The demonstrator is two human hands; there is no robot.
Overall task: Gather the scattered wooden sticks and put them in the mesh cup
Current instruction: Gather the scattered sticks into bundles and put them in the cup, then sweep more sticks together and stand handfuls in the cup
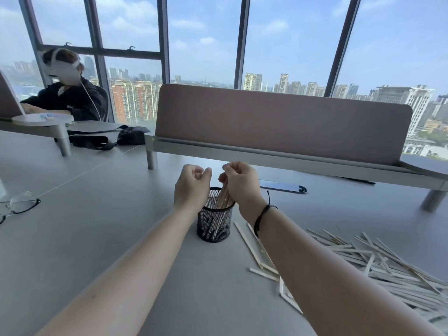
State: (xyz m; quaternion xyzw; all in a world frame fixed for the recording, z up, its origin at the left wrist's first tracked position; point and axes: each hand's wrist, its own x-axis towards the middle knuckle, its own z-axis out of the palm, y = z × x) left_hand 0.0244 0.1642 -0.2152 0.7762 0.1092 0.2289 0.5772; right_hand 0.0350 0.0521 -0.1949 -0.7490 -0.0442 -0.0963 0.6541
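Observation:
A black mesh cup [213, 226] stands on the grey desk in the middle of the view, with several wooden sticks [224, 198] upright inside it. My right hand [240, 183] is just above the cup's right rim and pinches the tops of those sticks. My left hand [191, 186] hovers over the cup's left rim with its fingers loosely curled and nothing in it. A large pile of scattered wooden sticks [378, 265] lies on the desk to the right, partly hidden by my right forearm.
A brown desk divider [281, 122] on a raised shelf runs behind the cup. A dark phone [282, 186] lies under it. Glasses [19, 204] rest at the left edge. A black bag [121, 138] and a seated person wearing a headset [68, 88] are at the far left.

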